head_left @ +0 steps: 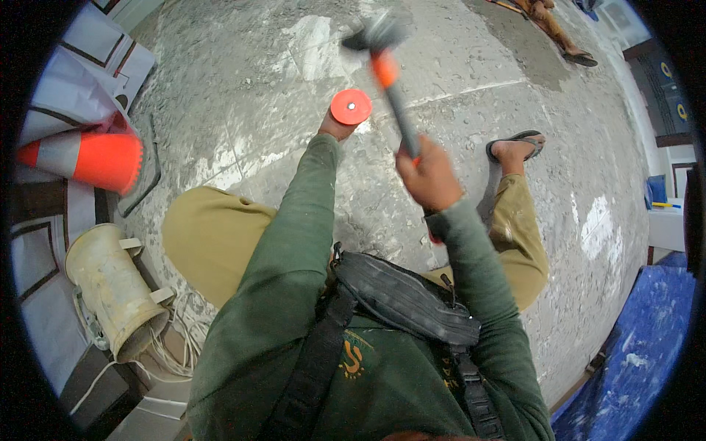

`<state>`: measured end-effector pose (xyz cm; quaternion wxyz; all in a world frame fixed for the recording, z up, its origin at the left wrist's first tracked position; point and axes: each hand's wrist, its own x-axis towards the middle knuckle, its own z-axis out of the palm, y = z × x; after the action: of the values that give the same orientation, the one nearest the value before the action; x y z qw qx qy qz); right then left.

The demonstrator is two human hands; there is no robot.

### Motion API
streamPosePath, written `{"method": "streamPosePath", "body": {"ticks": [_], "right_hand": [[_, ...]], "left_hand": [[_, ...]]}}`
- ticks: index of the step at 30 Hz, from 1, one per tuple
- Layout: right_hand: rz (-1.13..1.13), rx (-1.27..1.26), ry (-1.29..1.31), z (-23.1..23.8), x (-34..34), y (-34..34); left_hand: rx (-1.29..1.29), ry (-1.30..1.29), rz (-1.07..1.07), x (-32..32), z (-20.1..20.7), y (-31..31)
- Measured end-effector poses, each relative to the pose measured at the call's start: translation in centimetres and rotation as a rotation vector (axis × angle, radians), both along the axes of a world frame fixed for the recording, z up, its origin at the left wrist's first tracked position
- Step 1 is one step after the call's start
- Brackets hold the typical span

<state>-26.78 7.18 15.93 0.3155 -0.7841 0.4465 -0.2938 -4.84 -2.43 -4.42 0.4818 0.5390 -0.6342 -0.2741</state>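
My left hand (337, 128) is closed beneath the round orange-red guard of a chisel (360, 110). A small metal striking end shows at the guard's centre; the blade and most of my fingers are hidden below it. In my right hand (432, 178) is the grey and orange handle of a hammer (397, 110). Its dark head, smeared by motion, is raised beyond the chisel and slightly right of it, apart from the guard. Beneath both tools lies the rough grey floor (434, 66), chipped, dusty and patched with white.
An orange traffic cone (107, 160) lies on its side at left. Nearer me lie a stained cream cylindrical container (118, 283) and a tangle of pale cable (182, 338). A blue sheet (629, 353) covers something at right. Another person's leg (557, 33) shows at far right.
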Motion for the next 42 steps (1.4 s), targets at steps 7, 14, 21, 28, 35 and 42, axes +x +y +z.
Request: {"method": "streamPosePath", "body": {"ticks": [7, 14, 21, 28, 35, 42], "right_hand": [[-0.112, 0.599, 0.047, -2.3, -3.1, 1.9], [-0.055, 0.259, -0.078, 7.6, -2.5, 1.7], [0.042, 0.232, 0.151, 0.2, -1.1, 1.1], [-0.039, 0.500, 0.165, -2.4, -4.8, 3.2], [-0.134, 0.649, -0.014, 1.4, -5.7, 4.9], [-0.083, 0.424, -0.128, 5.2, -5.5, 5.4]], "left_hand": [[0.068, -0.100, 0.043, 1.5, 1.0, 0.8], [0.237, -0.024, 0.138, 0.5, 0.5, 1.2], [0.048, 0.139, -0.061, -0.1, -0.2, 0.4], [0.080, -0.257, -0.107, -1.6, 5.5, 1.0], [-0.005, 0.064, 0.286, 2.8, 1.8, 1.6], [0.044, 0.041, 0.213, 2.4, -0.1, 2.0]]}}
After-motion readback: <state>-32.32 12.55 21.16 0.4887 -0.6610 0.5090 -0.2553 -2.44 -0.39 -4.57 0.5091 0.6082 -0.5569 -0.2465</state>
